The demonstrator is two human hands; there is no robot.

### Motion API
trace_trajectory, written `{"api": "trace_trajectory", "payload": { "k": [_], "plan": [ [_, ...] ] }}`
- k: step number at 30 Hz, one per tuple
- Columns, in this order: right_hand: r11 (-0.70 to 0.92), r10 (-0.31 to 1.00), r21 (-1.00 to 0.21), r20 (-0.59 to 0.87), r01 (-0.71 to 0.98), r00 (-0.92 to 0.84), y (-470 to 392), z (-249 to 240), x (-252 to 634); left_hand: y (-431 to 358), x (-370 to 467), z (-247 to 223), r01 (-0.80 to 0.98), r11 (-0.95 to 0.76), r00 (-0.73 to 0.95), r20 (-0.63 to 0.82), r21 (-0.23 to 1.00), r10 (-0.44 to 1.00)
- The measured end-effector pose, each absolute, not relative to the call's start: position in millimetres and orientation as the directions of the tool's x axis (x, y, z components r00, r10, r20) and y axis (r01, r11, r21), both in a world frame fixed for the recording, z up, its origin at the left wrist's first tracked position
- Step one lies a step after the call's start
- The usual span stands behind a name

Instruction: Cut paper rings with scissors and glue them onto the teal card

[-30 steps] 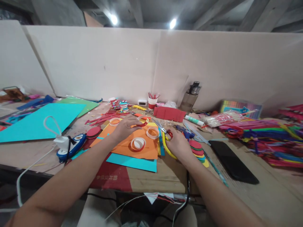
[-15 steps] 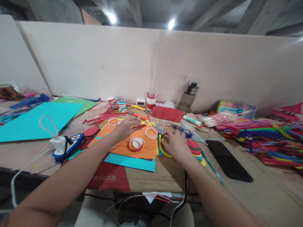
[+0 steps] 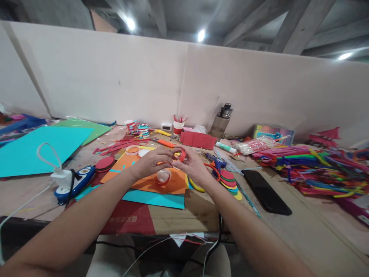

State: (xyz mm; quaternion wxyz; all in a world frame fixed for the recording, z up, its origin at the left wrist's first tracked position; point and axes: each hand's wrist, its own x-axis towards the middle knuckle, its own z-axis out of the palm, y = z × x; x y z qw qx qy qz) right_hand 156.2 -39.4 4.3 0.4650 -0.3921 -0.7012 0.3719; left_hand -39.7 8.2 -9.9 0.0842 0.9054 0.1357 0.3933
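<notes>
Between my two hands is a small red paper ring (image 3: 182, 156), held just above a sheet of orange paper (image 3: 175, 185). My left hand (image 3: 152, 162) pinches the ring from the left, its fingertips partly hidden. My right hand (image 3: 193, 164) closes on it from the right with thumb and fingers. Below them, a red-and-white ring (image 3: 163, 177) rests on the orange paper, and another pale ring (image 3: 132, 150) lies toward its far left. Scissors with orange handles (image 3: 215, 169) lie right of my right hand.
A blue power strip (image 3: 86, 181) and turquoise paper (image 3: 43, 148) are on the left. Coloured paper discs (image 3: 229, 181), a black phone (image 3: 266, 192) and pipe cleaners (image 3: 311, 169) lie on the right. A bottle (image 3: 221, 122) stands by the white partition (image 3: 129, 80).
My right hand has left the scissors and moved left to the ring, which my left hand was holding. The scissors now lie on the table. The camera view has shifted slightly.
</notes>
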Motion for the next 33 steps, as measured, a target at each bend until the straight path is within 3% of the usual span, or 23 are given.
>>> {"api": "trace_trajectory", "payload": {
  "k": [5, 8, 14, 19, 26, 30, 33],
  "plan": [
    [0.397, 0.917, -0.872, 0.363, 0.285, -0.164, -33, -4, 157, 0, -32, -14, 0.223, -0.832, 0.6, 0.601, 0.508, 0.528],
    [0.391, 0.918, -0.882, 0.355, 0.263, -0.173, -36, -4, 160, -7, -28, -10, 0.223, -0.693, 0.589, 0.471, 0.686, 0.656],
    [0.289, 0.951, -0.952, 0.273, 0.102, -0.147, -37, -6, 171, -13, -25, -6, -0.053, -0.317, 0.569, 0.289, 0.947, 0.769],
    [0.194, 0.958, -0.977, 0.207, -0.084, -0.2, -34, -11, 174, -14, -23, -8, -0.291, -0.019, 0.557, 0.185, 0.957, 0.81],
    [0.159, 0.954, -0.979, 0.186, -0.131, -0.233, -34, -13, 175, -9, -24, -7, -0.287, 0.006, 0.506, 0.146, 0.958, 0.85],
    [0.357, 0.914, -0.93, 0.328, 0.09, -0.24, -39, -12, 174, 4, -30, -9, -0.27, -0.072, 0.249, 0.142, 0.96, 0.958],
    [0.561, 0.828, -0.729, 0.494, 0.392, -0.265, -46, -11, 166, 13, -36, -10, -0.227, -0.12, 0.158, 0.158, 0.966, 0.975]
  ]
}}
